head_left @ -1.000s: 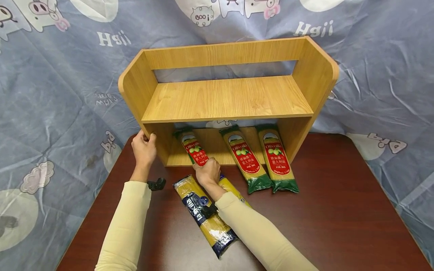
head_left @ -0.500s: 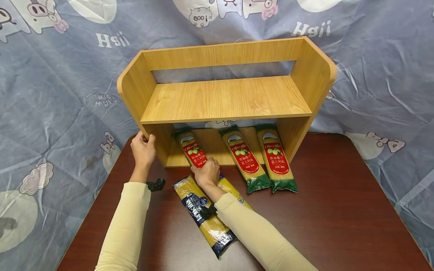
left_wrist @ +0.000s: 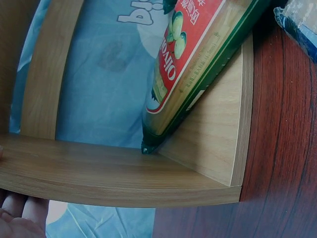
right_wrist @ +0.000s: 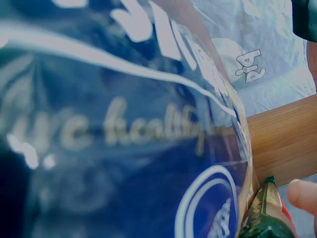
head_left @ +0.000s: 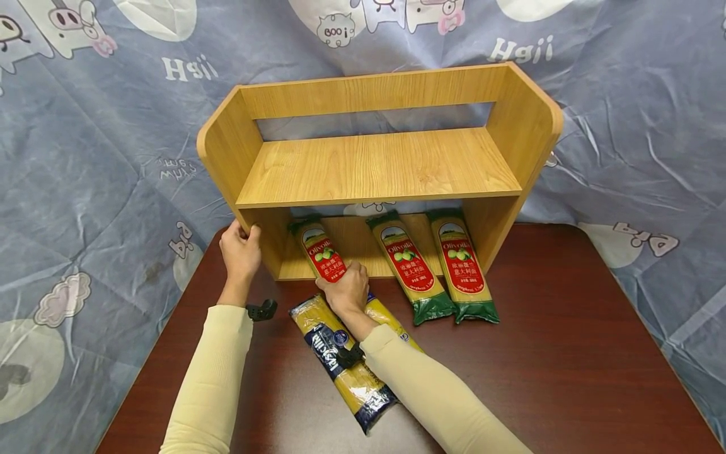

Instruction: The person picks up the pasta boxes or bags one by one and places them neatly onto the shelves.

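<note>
While your left hand [head_left: 241, 255] grips wooden shelf [head_left: 374, 165], your right hand [head_left: 348, 291] holds near end of Olivoila spaghetti packet [head_left: 324, 251], far end beyond grip, inside shelf; blue-labelled pasta packet [head_left: 351, 383] lies nearer you than grip.

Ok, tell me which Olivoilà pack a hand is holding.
The leftmost Olivoilà pack: the right hand grips its near end; no hand touches the other two.

my right hand [head_left: 347, 291] hides the lower end of the leftmost green, gold and red plastic spaghetti packet [head_left: 321, 249]. my cream sleeve [head_left: 431, 384] covers part of a long yellow plastic packet [head_left: 390, 320]. in the wrist views, the frame cuts off my left hand [left_wrist: 24, 219], and a shiny navy-printed plastic packet [right_wrist: 124, 163] is blurred.
</note>
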`<action>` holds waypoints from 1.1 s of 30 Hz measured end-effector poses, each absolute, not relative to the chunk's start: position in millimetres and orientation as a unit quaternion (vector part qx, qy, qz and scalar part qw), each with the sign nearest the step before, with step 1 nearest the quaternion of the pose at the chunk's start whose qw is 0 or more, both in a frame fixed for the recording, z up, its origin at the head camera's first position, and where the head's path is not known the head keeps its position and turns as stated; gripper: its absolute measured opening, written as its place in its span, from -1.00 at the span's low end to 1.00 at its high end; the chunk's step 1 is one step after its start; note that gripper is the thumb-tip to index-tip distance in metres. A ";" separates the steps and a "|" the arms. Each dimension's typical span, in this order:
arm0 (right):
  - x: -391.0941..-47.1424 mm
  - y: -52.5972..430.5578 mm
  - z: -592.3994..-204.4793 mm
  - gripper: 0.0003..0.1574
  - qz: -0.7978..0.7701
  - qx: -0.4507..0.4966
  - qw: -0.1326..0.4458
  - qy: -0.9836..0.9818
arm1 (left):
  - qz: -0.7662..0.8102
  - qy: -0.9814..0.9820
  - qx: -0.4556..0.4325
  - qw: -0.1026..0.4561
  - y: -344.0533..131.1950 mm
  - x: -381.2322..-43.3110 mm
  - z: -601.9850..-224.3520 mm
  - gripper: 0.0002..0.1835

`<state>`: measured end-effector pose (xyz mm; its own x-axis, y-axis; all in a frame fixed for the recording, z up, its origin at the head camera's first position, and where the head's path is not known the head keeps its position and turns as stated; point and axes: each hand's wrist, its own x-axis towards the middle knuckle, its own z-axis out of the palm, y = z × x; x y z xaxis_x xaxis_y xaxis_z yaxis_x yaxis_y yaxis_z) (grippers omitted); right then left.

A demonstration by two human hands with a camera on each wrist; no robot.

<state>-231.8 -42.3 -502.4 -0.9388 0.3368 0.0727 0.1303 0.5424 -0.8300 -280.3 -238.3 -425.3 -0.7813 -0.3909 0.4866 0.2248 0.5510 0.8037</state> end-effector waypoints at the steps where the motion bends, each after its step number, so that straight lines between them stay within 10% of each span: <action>1: -231.8 -42.0 -501.5 0.00 0.459 -0.134 0.113 -0.871 | -0.472 -0.818 0.051 0.326 -238.0 -280.2 -425.0 -0.84; 14: -225.2 -37.4 -480.7 0.70 0.493 -0.106 0.083 -0.859 | -0.486 -0.811 0.050 0.322 -237.7 -278.8 -423.1 -0.82; 33: -198.4 2.6 -424.0 0.75 0.536 -0.048 0.051 -0.842 | -0.476 -0.815 0.045 0.328 -240.2 -279.0 -424.3 -0.84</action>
<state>-198.4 2.6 -424.0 -0.9900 0.1365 0.0349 0.0262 0.4217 -0.9064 -279.0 -240.2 -424.3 -0.7806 -0.3863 0.4913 0.2388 0.5421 0.8057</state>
